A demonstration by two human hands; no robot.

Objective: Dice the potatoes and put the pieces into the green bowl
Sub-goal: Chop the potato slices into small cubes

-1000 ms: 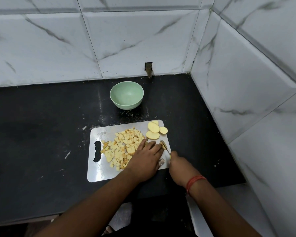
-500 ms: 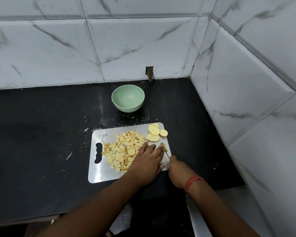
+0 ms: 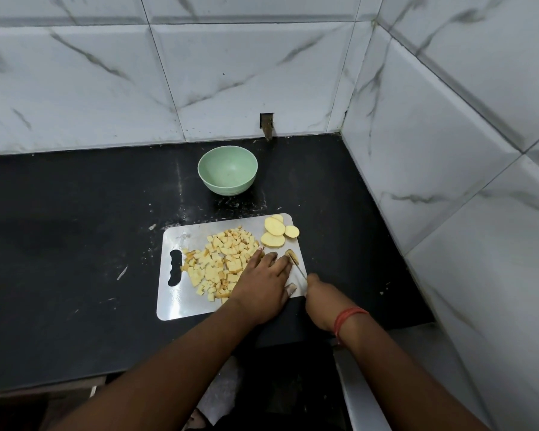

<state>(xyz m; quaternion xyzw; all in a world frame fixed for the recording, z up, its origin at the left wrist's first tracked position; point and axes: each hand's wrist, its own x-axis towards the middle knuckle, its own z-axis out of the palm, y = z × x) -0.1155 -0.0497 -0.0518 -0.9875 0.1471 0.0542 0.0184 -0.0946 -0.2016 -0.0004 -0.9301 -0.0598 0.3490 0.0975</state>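
A shiny cutting board (image 3: 181,303) is seen in the middle of the frame on a black counter (image 3: 59,244), with a heap of diced potato pieces (image 3: 220,262) piled on it and a few round potato slices (image 3: 274,234) laid at its upper right corner. The left hand (image 3: 263,287) is laid flat with straight fingers on the board beside the heap, next to a small potato piece (image 3: 292,256), and a thin knife (image 3: 299,270) is gripped by the right hand (image 3: 322,298), whose fingers are curled round it. The green bowl (image 3: 227,171) is set above the board, apart from it, and nothing is seen inside it.
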